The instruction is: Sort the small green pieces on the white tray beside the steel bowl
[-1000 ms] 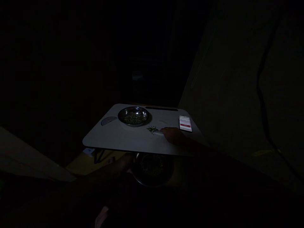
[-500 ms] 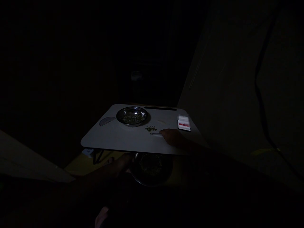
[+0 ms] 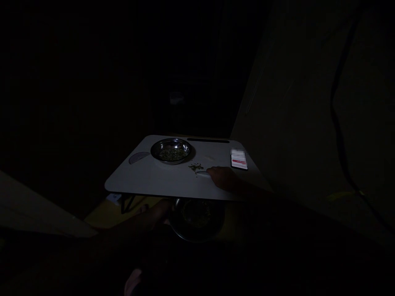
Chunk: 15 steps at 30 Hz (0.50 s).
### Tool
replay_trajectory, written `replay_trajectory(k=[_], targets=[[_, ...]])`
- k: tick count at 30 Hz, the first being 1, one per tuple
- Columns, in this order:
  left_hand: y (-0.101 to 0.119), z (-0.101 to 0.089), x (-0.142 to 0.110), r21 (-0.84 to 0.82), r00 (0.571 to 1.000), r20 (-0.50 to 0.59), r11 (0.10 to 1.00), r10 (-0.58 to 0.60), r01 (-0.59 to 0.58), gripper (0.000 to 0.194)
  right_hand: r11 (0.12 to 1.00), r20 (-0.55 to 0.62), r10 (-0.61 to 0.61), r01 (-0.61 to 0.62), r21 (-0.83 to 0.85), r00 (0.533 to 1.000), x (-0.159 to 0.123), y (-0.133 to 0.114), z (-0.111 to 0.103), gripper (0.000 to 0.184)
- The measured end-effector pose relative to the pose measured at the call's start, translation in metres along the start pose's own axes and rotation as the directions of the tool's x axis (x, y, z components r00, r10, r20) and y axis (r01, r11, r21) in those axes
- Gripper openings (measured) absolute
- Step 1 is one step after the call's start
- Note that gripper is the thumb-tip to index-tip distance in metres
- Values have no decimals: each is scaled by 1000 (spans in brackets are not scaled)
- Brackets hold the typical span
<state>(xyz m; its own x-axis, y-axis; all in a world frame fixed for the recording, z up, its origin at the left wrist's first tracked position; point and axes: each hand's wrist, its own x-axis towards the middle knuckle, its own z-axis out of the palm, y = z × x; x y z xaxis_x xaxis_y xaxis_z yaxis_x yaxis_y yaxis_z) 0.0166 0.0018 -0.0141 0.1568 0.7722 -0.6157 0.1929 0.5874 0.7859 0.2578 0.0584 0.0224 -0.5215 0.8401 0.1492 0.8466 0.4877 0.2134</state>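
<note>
The scene is very dim. My right hand [image 3: 222, 176] rests over the white folding table [image 3: 148, 181], closed around a narrow, pale, blade-like tool [image 3: 203, 173]. The tool's tip lies beside a small heap of greenish pieces [image 3: 196, 167], seeds or pulses by their look. Below the table's near edge, my left hand [image 3: 161, 207] is at the left rim of a dark metal bowl [image 3: 189, 237] and seems to grip it, though its fingers are mostly in shadow. More greenish bits show inside that bowl. A shiny steel bowl [image 3: 171, 161] with similar pieces stands on the table.
A lit phone [image 3: 239, 160] lies at the table's right side. On the left is a flat, pale half-round piece [image 3: 138, 157]. A dark slot [image 3: 208, 140] runs along the far edge. The wall [image 3: 296, 123] on the right carries a dark cable [image 3: 336, 119].
Both hands and the bowls stay almost in place. The tool in my right hand has tilted slightly, its tip a little higher by the heap.
</note>
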Motion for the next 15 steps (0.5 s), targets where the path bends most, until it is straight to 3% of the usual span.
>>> replay_trajectory(k=[6,11,15], targets=[[-5,-3,7,-17,998,70,1000,5,-4,12,1000,8,-8,8,4,1000,3,-1,1,32],[-2,-3,0,-9,1000,17,1000,-19,19,12,1000,21,-2,2,16,1000,7,-2,1,32],[-2,-3,-2,-8,999,23,999,40,-40,12,1000,18,-15,15,18,1000,11,-2,1,34]])
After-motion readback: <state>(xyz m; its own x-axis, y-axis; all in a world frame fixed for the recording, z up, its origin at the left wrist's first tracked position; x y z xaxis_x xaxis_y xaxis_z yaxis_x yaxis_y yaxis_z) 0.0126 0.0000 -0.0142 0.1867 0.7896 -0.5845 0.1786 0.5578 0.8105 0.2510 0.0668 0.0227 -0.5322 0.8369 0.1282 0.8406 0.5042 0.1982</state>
